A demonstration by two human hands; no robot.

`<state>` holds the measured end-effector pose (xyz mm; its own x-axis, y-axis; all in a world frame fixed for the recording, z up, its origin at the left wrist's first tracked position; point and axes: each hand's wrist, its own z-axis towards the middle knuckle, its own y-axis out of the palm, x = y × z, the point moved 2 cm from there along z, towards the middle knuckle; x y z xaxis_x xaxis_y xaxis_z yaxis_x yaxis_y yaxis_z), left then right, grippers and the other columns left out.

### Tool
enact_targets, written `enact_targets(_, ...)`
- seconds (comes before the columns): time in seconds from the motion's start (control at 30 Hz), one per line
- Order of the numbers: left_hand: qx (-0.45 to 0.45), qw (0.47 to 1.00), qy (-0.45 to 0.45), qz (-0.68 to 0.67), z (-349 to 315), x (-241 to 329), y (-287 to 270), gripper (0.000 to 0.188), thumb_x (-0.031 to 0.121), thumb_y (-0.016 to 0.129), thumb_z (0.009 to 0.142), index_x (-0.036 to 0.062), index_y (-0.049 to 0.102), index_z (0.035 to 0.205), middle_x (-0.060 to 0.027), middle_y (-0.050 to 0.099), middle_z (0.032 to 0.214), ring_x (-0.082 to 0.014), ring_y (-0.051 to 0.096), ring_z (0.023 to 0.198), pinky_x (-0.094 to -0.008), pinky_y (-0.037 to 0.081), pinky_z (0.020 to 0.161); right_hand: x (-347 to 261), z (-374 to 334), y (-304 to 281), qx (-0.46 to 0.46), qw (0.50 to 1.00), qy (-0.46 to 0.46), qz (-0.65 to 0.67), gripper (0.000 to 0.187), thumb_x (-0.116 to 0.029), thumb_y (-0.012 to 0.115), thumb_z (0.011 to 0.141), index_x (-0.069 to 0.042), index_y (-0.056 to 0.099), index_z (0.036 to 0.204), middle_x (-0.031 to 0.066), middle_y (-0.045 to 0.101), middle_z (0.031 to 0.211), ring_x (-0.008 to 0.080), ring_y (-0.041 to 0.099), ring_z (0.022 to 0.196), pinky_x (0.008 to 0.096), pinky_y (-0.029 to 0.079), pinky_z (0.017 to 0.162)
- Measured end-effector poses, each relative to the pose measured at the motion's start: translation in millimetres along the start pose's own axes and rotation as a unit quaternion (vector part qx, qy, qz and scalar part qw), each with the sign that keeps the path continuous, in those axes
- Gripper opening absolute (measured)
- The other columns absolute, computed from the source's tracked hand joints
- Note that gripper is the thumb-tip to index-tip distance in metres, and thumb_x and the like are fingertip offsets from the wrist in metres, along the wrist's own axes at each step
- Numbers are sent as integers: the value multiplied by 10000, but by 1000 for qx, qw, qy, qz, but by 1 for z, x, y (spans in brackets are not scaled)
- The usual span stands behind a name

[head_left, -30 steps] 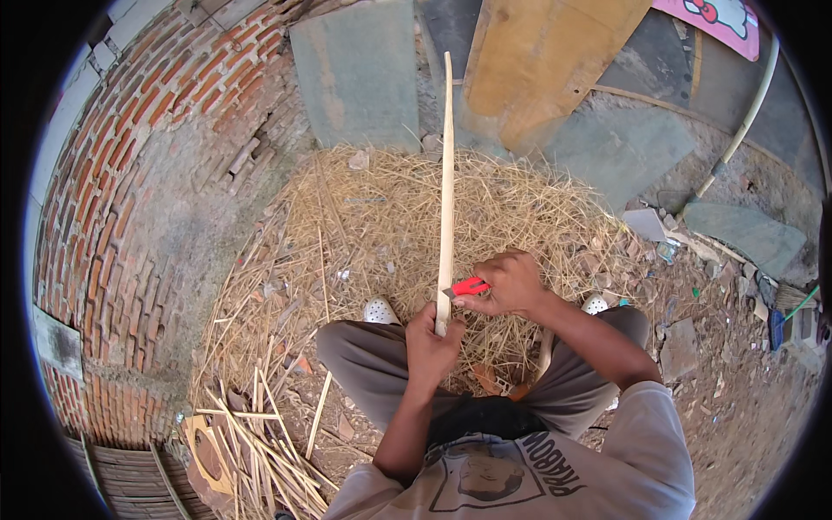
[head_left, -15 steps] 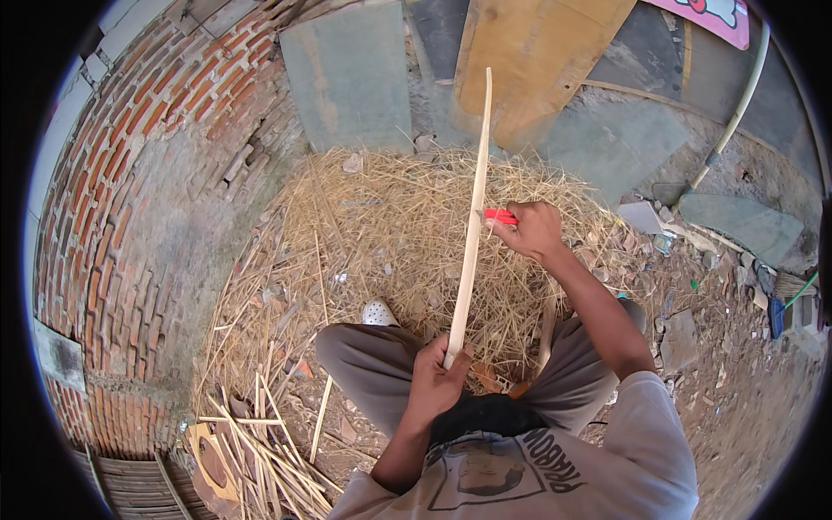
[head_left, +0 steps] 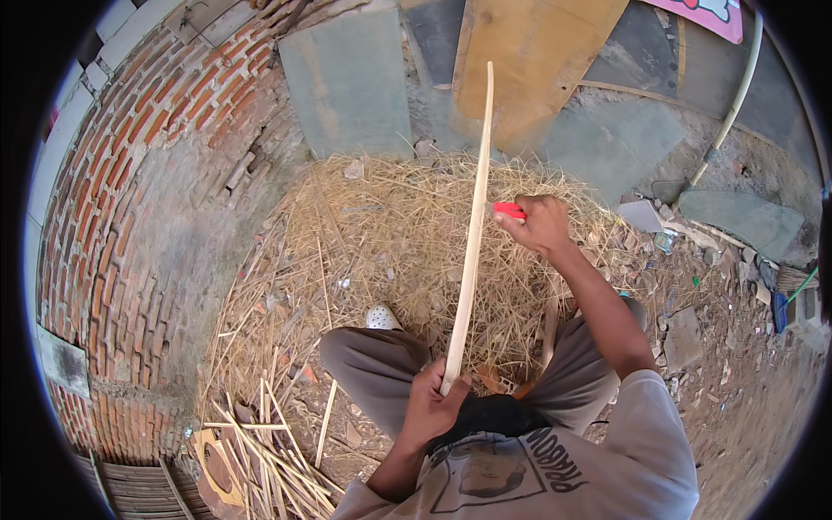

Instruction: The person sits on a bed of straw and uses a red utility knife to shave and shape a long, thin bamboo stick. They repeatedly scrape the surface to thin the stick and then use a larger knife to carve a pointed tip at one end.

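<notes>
A long, pale bamboo strip (head_left: 471, 269) points away from me, its thin far tip bending slightly. My left hand (head_left: 435, 406) grips its near, wider end just above my lap, thumb on top. Beside the strip's upper half, to its right, my right hand (head_left: 542, 225) is closed around a red-handled knife (head_left: 510, 211). The knife points left at the strip. Its blade is too small to make out, and I cannot tell whether it touches the strip.
Dry shavings (head_left: 390, 225) cover the ground before my crossed legs. A bundle of thin strips (head_left: 269, 459) lies at lower left. A brick wall (head_left: 130, 234) rises on the left. Boards (head_left: 347, 82) lean at the back. Rubble (head_left: 685, 338) and a pale pipe (head_left: 732, 113) are on the right.
My right hand and the knife have shifted slightly right and away along the strip, leaving its edge. The left hand keeps its grip, a little lower in view.
</notes>
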<state>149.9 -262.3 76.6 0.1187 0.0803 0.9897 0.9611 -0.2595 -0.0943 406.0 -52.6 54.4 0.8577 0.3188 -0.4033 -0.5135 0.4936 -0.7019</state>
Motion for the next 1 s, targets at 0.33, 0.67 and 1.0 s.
enact_targets(0.33, -60, 992, -70, -90, -42, -5, -7, 45, 55, 621, 919, 31, 584, 907, 87, 447, 728, -2, 345, 652, -196, 286, 553, 59, 18, -26, 19, 974, 227, 13, 672, -695, 478, 857, -73, 707, 745, 168, 619, 602, 357, 634, 604, 456, 489, 594)
enact_targets(0.67, 46, 984, -28, -171, 45, -6, -22, 80, -19, 575, 829, 38, 544, 876, 55, 443, 635, -21, 354, 480, -202, 259, 439, -67, -36, -7, -76, 974, -157, 143, 567, -630, 652, 763, -93, 567, 600, 80, 495, 501, 282, 537, 464, 397, 427, 473)
enact_targets(1.0, 38, 920, -101, -376, 73, 3, -21, 79, 50, 540, 791, 37, 523, 867, 13, 402, 530, -72, 327, 375, -227, 276, 399, -81, -45, 6, -67, 966, -187, 167, 568, -647, 709, 691, -112, 569, 560, 47, 530, 498, 254, 569, 462, 373, 455, 499)
